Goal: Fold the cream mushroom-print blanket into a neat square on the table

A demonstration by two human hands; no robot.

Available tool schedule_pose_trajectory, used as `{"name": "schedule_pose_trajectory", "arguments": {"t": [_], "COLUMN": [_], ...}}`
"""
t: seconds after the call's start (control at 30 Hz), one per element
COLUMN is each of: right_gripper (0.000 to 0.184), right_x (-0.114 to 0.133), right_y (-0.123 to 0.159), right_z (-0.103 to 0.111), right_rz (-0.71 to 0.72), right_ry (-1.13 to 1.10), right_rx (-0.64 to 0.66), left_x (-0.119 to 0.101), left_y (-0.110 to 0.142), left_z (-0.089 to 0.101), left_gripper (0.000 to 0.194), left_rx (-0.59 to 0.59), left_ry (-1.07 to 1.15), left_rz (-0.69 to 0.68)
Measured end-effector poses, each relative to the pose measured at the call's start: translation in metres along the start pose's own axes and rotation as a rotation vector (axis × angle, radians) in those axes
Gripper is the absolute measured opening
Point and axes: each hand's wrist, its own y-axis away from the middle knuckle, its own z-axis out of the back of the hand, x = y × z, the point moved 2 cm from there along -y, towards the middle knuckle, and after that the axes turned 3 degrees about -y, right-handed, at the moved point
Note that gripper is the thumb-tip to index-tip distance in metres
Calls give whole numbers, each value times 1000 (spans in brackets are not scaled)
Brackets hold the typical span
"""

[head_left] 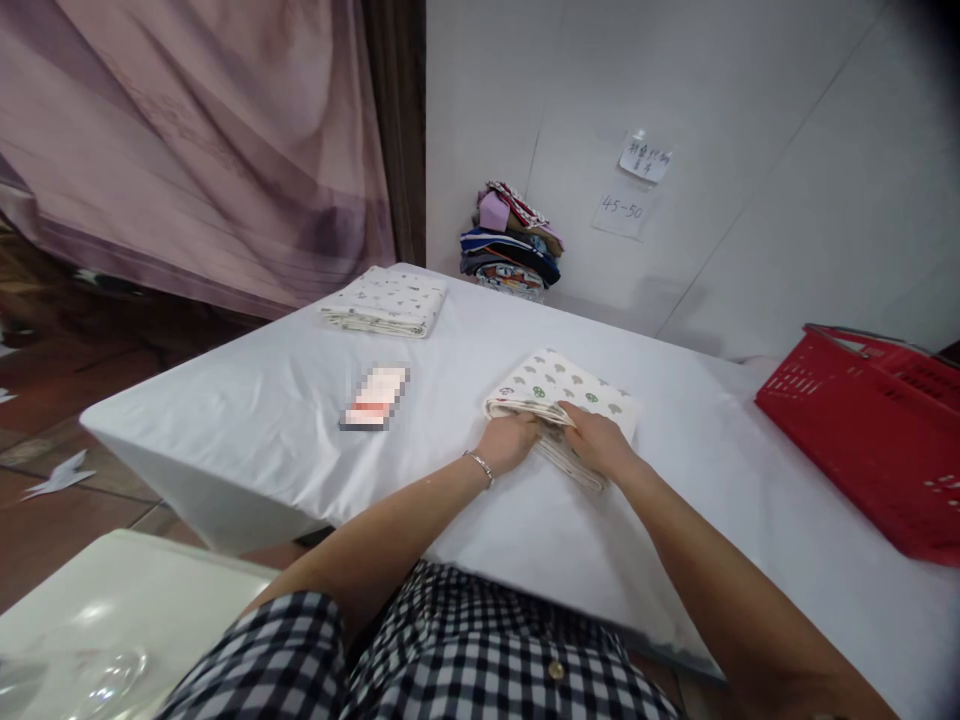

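A folded white cloth [574,378] printed with small grey and green motifs lies on the white-covered table [465,350] in front of me. My left hand [511,440], with a silver bracelet at the wrist, grips the near folded edge, its fingertips hidden between the layers. At the same near edge, my right hand [598,440] is closed on the cloth, thumb on top and fingers tucked in the fold. Further back on the left sits another folded white cloth [386,302] with small dark prints, touched by neither hand.
A phone with a blurred screen [375,397] lies left of my hands. At the right stands a red plastic basket [862,430]. Several folded fabrics [510,245] are stacked behind the table by the wall. A pale surface [127,600] is at lower left, and a pink curtain [202,140] hangs behind.
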Motion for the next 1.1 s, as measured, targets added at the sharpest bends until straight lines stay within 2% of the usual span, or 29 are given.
{"name": "schedule_pose_trajectory", "arguments": {"t": [0.37,0.7,1.1], "right_gripper": [47,47,45], "right_x": [1,2,7], "right_y": [2,4,4], "right_z": [-3,-6,-8], "right_rz": [7,30,12], "right_ry": [27,23,73], "right_rx": [-12,-21,-23], "left_x": [-4,1,3], "left_y": [-13,-1,1], "left_z": [-6,-11,-13], "left_gripper": [23,22,27], "left_rx": [53,-21,59], "left_ry": [-135,-182,-114], "left_rz": [-157,-206,-168]}}
